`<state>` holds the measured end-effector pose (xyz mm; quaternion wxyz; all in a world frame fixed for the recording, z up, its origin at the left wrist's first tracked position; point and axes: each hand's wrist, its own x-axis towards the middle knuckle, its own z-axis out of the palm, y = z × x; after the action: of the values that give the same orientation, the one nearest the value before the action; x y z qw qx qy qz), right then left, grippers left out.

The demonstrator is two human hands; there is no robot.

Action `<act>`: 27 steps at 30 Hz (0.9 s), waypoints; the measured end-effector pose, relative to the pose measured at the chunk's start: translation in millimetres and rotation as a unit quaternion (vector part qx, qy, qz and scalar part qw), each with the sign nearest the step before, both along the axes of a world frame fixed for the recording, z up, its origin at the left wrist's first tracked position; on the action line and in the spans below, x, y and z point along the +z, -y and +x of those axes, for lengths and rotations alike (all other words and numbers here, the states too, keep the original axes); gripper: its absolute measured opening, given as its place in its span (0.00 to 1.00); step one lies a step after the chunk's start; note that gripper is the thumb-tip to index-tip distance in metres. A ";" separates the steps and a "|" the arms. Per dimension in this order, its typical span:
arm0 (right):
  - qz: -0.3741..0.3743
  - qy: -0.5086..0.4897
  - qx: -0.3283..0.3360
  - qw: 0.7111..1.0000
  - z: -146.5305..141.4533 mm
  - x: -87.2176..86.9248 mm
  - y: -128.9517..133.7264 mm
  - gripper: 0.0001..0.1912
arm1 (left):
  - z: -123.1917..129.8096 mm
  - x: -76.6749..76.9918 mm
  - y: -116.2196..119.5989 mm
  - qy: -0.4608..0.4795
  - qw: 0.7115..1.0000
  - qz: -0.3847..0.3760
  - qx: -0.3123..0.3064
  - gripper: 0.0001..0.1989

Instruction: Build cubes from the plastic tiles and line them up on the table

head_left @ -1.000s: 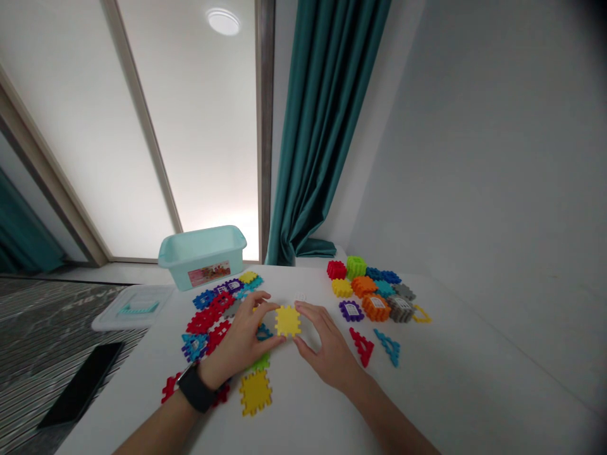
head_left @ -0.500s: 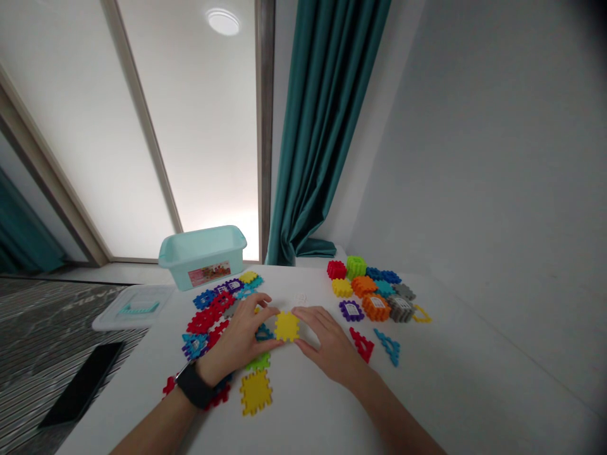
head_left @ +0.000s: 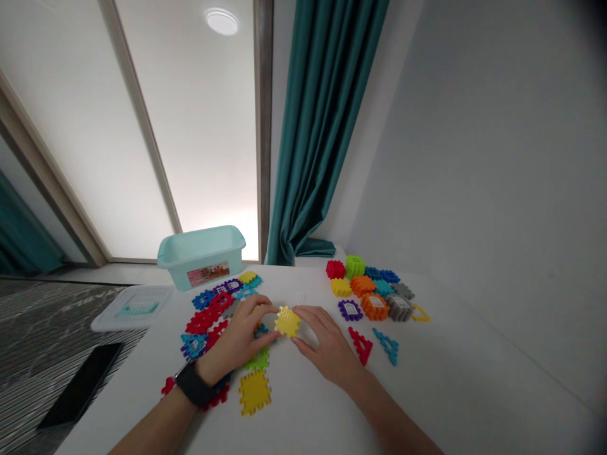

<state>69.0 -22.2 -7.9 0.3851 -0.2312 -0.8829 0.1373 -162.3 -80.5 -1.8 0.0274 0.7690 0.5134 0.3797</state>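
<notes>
Yellow square (head_left: 287, 321): between the two hands, above the white table (head_left: 308, 420); whether it touches the tabletop, cannot tell.
Left hand (head_left: 241, 336): thumb and forefinger partly spread in a curve, tips pinching the square's left side; dark watch (head_left: 193, 387) on the wrist.
Right hand (head_left: 328, 347): thumb and fingers likewise half open, tips at the square's right side, sharing the hold.
Look of square: bright yellow, toothed all round, sitting slightly askew; faint lines on its face, too small to make out.
Near left hand: green piece (head_left: 258, 360) just below the thumb; larger yellow piece (head_left: 255, 392) flat on the table, nearer the wearer; red pieces (head_left: 202, 321) beyond the wrist, partly covered by the hand.
Near right hand: red triangle (head_left: 360, 345) just beside it, blue triangle (head_left: 386, 347) further right, both lying flat.
Behind triangles: purple square (head_left: 349, 310), orange stack (head_left: 374, 308) and grey stack (head_left: 399, 308) in a row.
Far left: pale green tub (head_left: 202, 243) at the back, clear lid (head_left: 133, 308) before it.
</notes>
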 end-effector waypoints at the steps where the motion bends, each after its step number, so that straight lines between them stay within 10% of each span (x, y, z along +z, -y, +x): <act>1: -0.002 -0.003 -0.001 1.000 -0.2 -0.3 0.1 0.26 | -0.1 -0.2 0.0 0.001 1.000 0.000 -0.003 0.16; 27: -0.101 0.102 0.032 0.989 0.9 -6.8 -2.5 0.32 | -8.7 4.4 0.3 -0.168 0.986 -0.007 -0.012 0.09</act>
<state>69.9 -19.7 -14.6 0.2631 -0.2533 -0.9061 0.2137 -171.0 -80.8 2.6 -0.0496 0.8279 0.5040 0.2410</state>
